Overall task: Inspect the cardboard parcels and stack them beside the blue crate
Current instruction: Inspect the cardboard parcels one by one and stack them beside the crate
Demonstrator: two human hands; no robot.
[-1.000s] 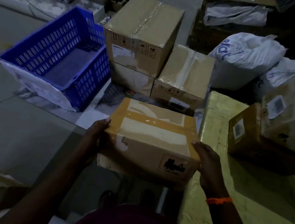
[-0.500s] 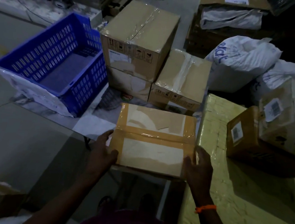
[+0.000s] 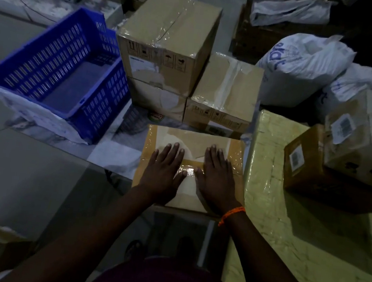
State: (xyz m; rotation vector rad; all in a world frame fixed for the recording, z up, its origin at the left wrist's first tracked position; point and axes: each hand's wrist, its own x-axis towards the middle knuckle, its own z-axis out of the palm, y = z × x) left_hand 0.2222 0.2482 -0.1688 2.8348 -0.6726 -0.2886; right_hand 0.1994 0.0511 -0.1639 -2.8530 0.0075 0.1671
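Dim room; parcel [image 3: 194,139] lay at the near edge of the surface [image 3: 117,158], right of blue crate [image 3: 100,107], before stacked boxes [image 3: 167,37]. On top, left hand [image 3: 165,171] and right hand [image 3: 218,177] pressed flat, fingers straight, grip unclosed.

Looks like I'm in a dim parcel warehouse: taped cartons [image 3: 169,42] stacked up, white courier sacks [image 3: 306,69], blue crate [image 3: 55,71].

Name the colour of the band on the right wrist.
Orange; the wrist band shows best in the head view.
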